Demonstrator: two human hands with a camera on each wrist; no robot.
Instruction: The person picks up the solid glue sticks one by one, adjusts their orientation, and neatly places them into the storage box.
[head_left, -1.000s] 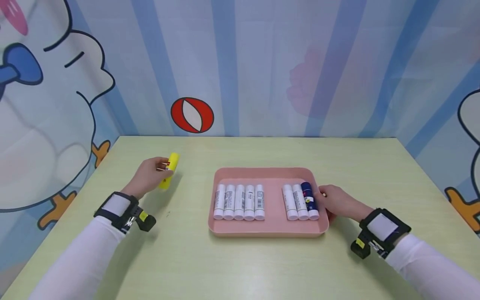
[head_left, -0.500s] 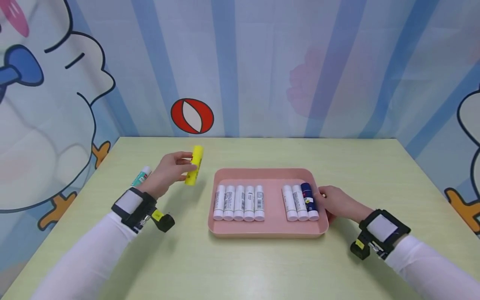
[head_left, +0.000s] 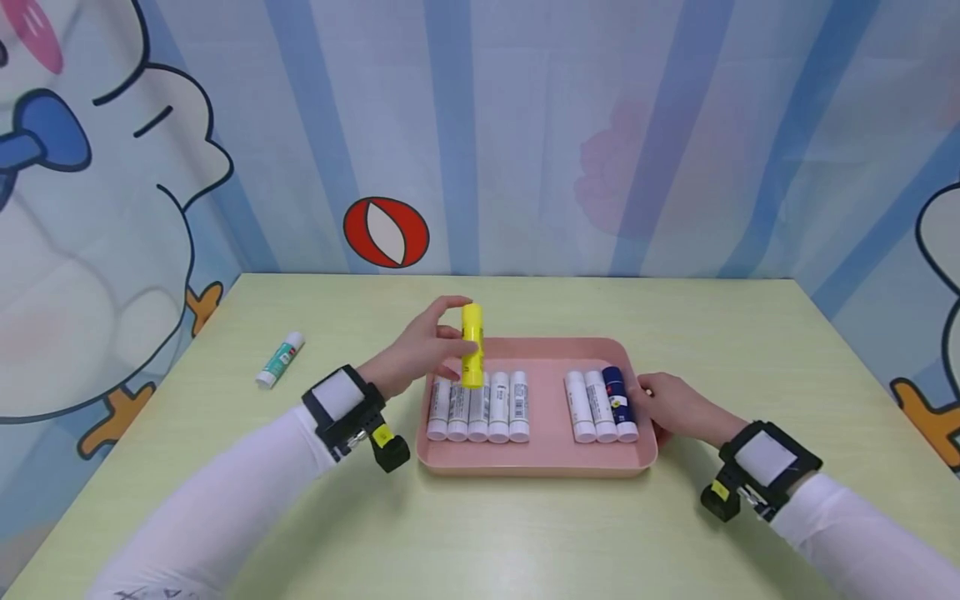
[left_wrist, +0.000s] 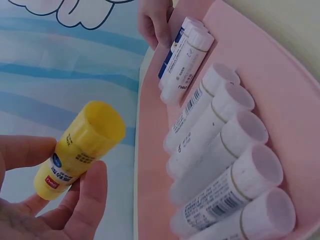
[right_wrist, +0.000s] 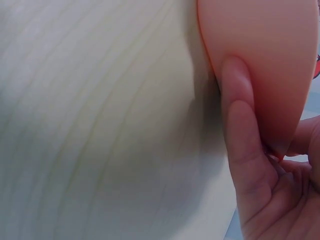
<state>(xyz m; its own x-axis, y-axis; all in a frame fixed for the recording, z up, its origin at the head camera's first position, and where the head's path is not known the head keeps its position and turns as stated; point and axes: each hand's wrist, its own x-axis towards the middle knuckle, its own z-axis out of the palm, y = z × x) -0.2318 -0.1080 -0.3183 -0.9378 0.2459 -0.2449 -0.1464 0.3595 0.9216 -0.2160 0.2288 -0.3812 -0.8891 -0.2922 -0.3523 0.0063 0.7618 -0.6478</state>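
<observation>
A yellow glue stick (head_left: 472, 346) is pinched between the thumb and fingers of my left hand (head_left: 420, 346), held above the tray's left back part. In the left wrist view the same glue stick (left_wrist: 80, 150) tilts, one end toward the tray. My right hand (head_left: 675, 406) grips the right rim of the pink tray (head_left: 547, 462); in the right wrist view its fingers (right_wrist: 245, 135) lie against the tray's outer wall. Inside the tray, several white glue sticks (head_left: 498, 408) lie side by side at the left. At the right lie two white ones (head_left: 587, 407) and a dark blue one (head_left: 620, 404).
A teal and white glue stick (head_left: 280, 360) lies on the table (head_left: 360, 517), left of the tray. Behind the table hangs a striped blue cloth (head_left: 517, 150) with printed cartoon figures.
My left hand has carried the yellow glue stick rightward from the table's left side to above the tray. The teal glue stick has come into sight. My right hand stays on the rim.
</observation>
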